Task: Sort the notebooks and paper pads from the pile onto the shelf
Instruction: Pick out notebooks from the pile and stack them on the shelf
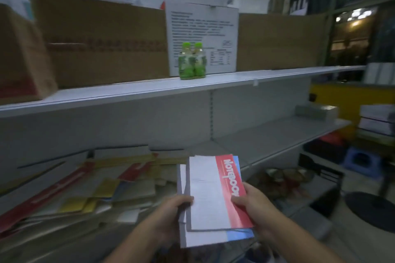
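Notebooks [210, 196]: a small stack, held in both hands low in the middle of the view, in front of the shelf [277, 134] and above its front edge. Top notebook [232, 183] has a white cover with a red band along its right side, printed "Notebook" in white, lettering running lengthwise. Under it, a grey-edged cover, then a white one with a light blue strip at the lower right. Edges are not squared; the lower covers stick out to the left and below.

Left hand [173, 209]: grips the stack's left edge, thumb on top, fingers hidden beneath. Right hand [254, 205]: grips the right edge, thumb pressed on the red band, fingers under the stack. Both forearms come in from the bottom of the frame.

Pile [85, 190]: loose heap of pads and notebooks on the left part of the shelf, just left of the held stack; red, yellow, beige and blue covers, overlapping at odd angles. The shelf is grey metal; a flat pale pack [316, 111] lies at its far right end.

Upper shelf [149, 89]: brown cartons [102, 38], a white box [203, 28] with printed text, two green-capped bottles [192, 62] side by side at the front edge.

Room: dim, frame blurred. Blue stool [361, 161] on the floor at right; dark windows beyond.
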`<move>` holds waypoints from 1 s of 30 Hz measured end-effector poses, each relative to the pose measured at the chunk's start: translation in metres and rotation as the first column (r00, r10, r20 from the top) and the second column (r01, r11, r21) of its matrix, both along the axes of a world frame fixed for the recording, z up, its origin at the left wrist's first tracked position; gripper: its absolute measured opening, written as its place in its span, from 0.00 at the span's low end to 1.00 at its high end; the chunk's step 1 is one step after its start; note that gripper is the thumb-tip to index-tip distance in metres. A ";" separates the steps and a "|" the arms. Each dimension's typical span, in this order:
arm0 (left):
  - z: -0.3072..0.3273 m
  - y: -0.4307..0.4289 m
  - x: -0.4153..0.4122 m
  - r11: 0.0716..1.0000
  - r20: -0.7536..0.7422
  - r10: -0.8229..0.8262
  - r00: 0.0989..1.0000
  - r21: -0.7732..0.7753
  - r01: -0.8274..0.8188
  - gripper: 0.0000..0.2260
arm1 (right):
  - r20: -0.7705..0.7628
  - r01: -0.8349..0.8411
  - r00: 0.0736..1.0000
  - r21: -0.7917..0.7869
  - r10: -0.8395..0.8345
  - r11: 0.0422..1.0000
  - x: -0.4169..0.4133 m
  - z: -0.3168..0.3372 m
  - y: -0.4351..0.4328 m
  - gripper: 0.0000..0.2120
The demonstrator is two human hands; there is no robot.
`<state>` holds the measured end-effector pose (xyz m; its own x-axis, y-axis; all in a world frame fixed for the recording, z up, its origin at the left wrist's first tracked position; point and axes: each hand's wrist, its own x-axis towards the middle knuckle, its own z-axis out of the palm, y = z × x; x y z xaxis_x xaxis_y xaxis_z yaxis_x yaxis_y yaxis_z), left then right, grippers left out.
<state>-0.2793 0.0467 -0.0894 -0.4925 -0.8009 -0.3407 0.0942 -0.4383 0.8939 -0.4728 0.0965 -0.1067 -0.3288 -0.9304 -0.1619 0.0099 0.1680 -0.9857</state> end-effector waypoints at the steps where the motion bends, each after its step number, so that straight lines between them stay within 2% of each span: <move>1: -0.002 0.000 -0.021 0.999 0.014 -0.016 1.000 0.028 0.015 0.07 | 0.002 0.000 1.000 0.004 0.000 1.000 -0.018 -0.005 0.007 0.14; 8: -0.025 -0.010 -0.141 0.977 0.026 -0.146 0.989 0.164 0.140 0.13 | 0.032 -0.022 0.999 -0.020 0.022 1.000 -0.114 -0.021 0.033 0.22; 12: -0.042 -0.031 -0.207 0.966 0.022 -0.211 0.977 0.157 0.205 0.13 | -0.054 0.065 0.996 -0.023 -0.066 0.998 -0.166 -0.036 0.024 0.19; 14: -0.050 -0.044 -0.241 0.957 -0.044 -0.230 0.972 0.173 0.234 0.14 | -0.105 0.159 0.981 -0.036 -0.162 0.987 -0.198 -0.041 0.011 0.22; 16: -0.054 -0.061 -0.277 0.949 -0.112 -0.236 0.965 0.189 0.254 0.14 | -0.082 0.232 0.968 -0.059 -0.236 0.971 -0.231 -0.042 -0.007 0.21; 19: -0.053 -0.092 -0.326 0.932 -0.198 -0.260 0.945 0.206 0.299 0.14 | -0.051 0.263 0.962 -0.078 -0.268 0.962 -0.274 -0.038 -0.040 0.20; 21: -0.056 -0.120 -0.358 0.940 -0.213 -0.225 0.951 0.208 0.269 0.15 | -0.048 0.292 0.954 -0.073 -0.296 0.954 -0.305 -0.034 -0.063 0.22; 26: -0.057 -0.162 -0.433 0.904 -0.374 -0.253 0.892 0.237 0.356 0.24 | -0.025 0.156 0.988 0.054 -0.155 0.986 -0.377 -0.019 -0.109 0.29; 28: -0.062 -0.179 -0.462 0.920 -0.352 -0.258 0.900 0.194 0.339 0.20 | -0.026 0.121 0.993 0.093 -0.119 0.988 -0.404 -0.019 -0.123 0.26; 30: -0.074 -0.203 -0.492 0.966 -0.283 -0.190 0.940 0.115 0.230 0.15 | -0.025 0.147 0.989 0.106 -0.145 0.983 -0.430 -0.023 -0.136 0.22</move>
